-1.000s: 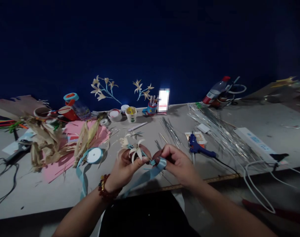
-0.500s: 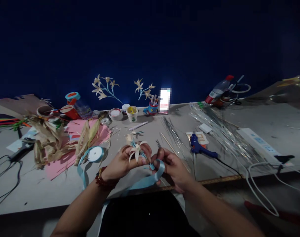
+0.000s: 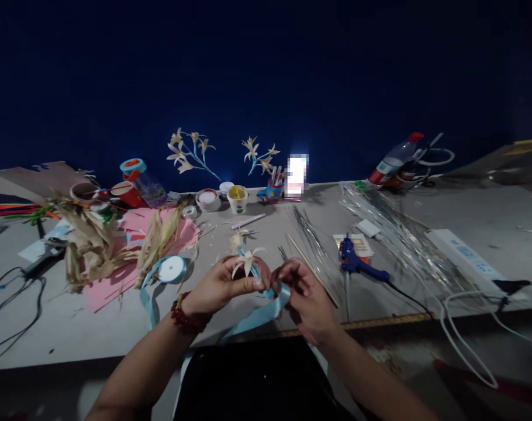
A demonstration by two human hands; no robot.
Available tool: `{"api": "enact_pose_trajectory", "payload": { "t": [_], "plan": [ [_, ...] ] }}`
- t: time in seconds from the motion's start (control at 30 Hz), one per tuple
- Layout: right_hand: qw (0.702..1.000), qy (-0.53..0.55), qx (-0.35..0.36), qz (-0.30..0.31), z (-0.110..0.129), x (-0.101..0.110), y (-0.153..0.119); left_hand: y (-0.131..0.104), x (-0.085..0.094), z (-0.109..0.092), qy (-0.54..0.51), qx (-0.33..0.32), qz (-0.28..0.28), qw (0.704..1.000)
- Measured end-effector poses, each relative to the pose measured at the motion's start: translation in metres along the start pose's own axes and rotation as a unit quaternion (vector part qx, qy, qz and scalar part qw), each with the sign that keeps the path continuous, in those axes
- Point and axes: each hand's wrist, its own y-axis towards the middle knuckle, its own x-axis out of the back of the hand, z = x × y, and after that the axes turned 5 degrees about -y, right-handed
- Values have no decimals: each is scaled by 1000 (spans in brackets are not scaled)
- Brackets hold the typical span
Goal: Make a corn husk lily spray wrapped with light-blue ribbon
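Pale husk-like petals form an artificial flower, with a light blue wrapped stem below it. My left hand is closed around that stem, thumb and fingers pinching it under the petals. Light blue ribbon runs from the stem and hangs in a loop toward the table edge. My right hand is closed on the ribbon close to the stem, its other fingers curled. A second pale flower shows just beyond my left hand. To the left lies the ribbon spool with a loose tail.
Dried corn husks lie over pink sheets on the left. On the right are a blue glue gun, thin wires and a power strip. Two flower sprays and cups stand at the back.
My right hand has turned slightly and its fingers have opened out a little. The ribbon's raised round loop is now lower and flatter. My left hand keeps its hold on the stem.
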Motion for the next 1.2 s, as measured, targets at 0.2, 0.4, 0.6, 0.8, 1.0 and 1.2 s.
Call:
{"api": "enact_pose_trajectory", "payload": {
  "t": [0.2, 0.4, 0.6, 0.8, 1.0, 1.2],
  "plan": [
    [999, 13, -21, 32, -3, 1, 1, -2, -2, -3, 10, 6, -11, 1000],
    [997, -7, 38, 60, 0, 2, 3, -6, -2, -3, 31, -8, -20, 999],
    [984, -167, 33, 57, 9, 7, 3, -7, 1, -2, 34, -11, 1, 999],
    [986, -83, -86, 119, 8, 9, 7, -4, 5, -7, 89, -2, 19, 996],
    [963, 48, -191, 183, 0, 11, 15, 0, 13, -8, 89, -2, 64, 994],
    [953, 42, -185, 236, 9, 3, 29, 8, 18, -6, -35, -1, 83, 996]
  ]
}}
